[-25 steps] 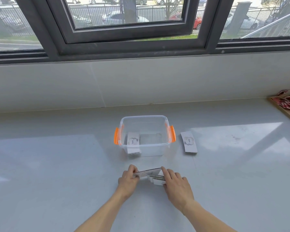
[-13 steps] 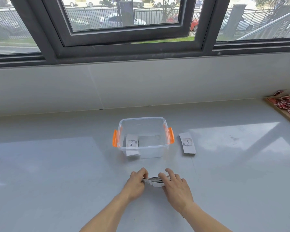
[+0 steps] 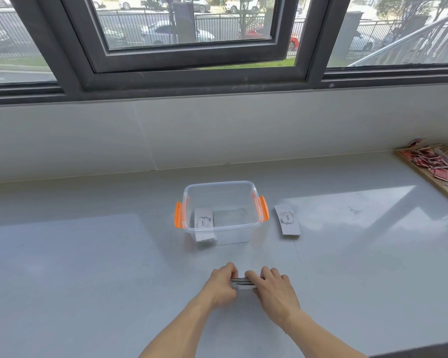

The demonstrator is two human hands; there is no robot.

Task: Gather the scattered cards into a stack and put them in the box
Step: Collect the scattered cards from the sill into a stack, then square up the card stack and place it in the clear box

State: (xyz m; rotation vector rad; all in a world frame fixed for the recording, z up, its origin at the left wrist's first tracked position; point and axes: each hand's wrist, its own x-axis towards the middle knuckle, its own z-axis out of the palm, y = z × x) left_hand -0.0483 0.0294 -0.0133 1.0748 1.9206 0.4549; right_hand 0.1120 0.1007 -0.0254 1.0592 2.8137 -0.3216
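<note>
A small stack of cards (image 3: 243, 282) stands on its edge on the grey counter, squeezed between my left hand (image 3: 221, 285) and my right hand (image 3: 274, 290). Only a narrow strip of the stack shows between the fingers. Beyond the hands sits a clear plastic box (image 3: 246, 229) with orange side latches and no lid. A white card stack (image 3: 203, 219) lies inside it at the left. Another small pile of white cards (image 3: 287, 219) lies on the counter just right of the box.
A wooden tray (image 3: 424, 174) holding several red packets sits at the far right edge of the counter (image 3: 88, 267). A white wall and a dark window frame rise behind the box.
My hands have pushed closer together, squaring the loose, tilted cards into a tighter stack on the counter. The view has shifted slightly.
</note>
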